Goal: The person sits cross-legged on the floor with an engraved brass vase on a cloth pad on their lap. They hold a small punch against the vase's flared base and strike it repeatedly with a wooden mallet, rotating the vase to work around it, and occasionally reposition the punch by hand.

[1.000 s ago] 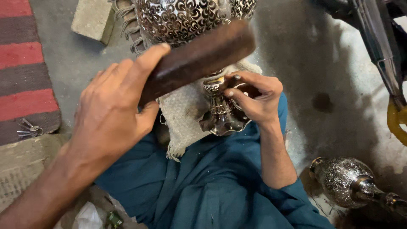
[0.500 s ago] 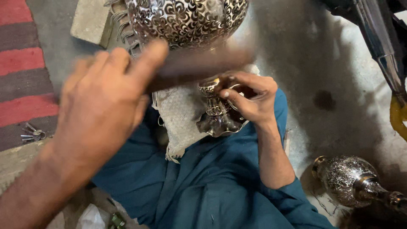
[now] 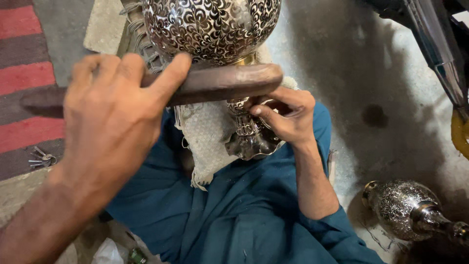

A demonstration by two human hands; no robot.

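L hand (image 3: 110, 115) closed round a dark wooden bat (image 3: 215, 83), thumb laid along its top edge, prob. to keep the flat face steady; bat sits level just above the neck of the vessel. R hand (image 3: 288, 115) w/ fingers pinched on a small tool at the engraved stem (image 3: 246, 129); tool itself too hidden to name, only its end shows betw. thumb and forefinger. The big engraved metal vessel (image 3: 210, 27) lies on its side across the lap, globe toward the far edge of the floor, foot toward the body; a pale cloth (image 3: 207, 134) under it, likely as padding against the teal trousers (image 3: 220, 210). Second engraved vessel (image 3: 405, 210) lies on the grey floor (image 3: 381, 73) near its R edge, well apart. Keys (image 3: 41, 157) on the red striped mat (image 3: 27, 78) at L.
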